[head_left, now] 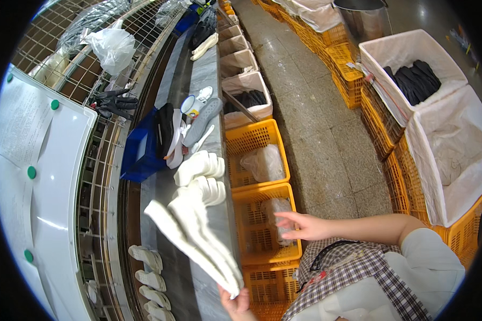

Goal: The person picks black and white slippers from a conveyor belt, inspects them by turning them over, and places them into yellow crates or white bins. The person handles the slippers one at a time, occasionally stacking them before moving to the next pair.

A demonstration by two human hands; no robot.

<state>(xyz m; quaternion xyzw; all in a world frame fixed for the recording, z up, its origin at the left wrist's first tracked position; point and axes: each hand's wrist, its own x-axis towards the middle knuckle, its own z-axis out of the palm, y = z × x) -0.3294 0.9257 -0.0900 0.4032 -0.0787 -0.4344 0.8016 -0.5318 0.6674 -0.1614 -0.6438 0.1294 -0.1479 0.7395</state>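
Note:
My left hand (pixel 234 303), at the lower edge, is closed round the near end of a long white knit bundle (pixel 201 243). The bundle slants up and left over the grey worktop (pixel 211 270); I cannot tell whether it is gloves or socks. Beyond its far part, folded white knit stacks (pixel 201 170) lie on the worktop. My right hand (pixel 300 226) is empty, fingers stretched and apart, above a yellow crate (pixel 260 193) with a clear plastic bag (pixel 277 214) in it. Several small white knit rolls (pixel 151 281) line the worktop's left side.
A blue bin (pixel 139 152), dark and grey pieces and a tape roll (pixel 188 104) sit farther along the worktop. Wire mesh (pixel 93 208) and a whiteboard (pixel 59 198) stand left. Lined crates with black knit pieces (pixel 415 81) stand right, across the tiled floor (pixel 318 144).

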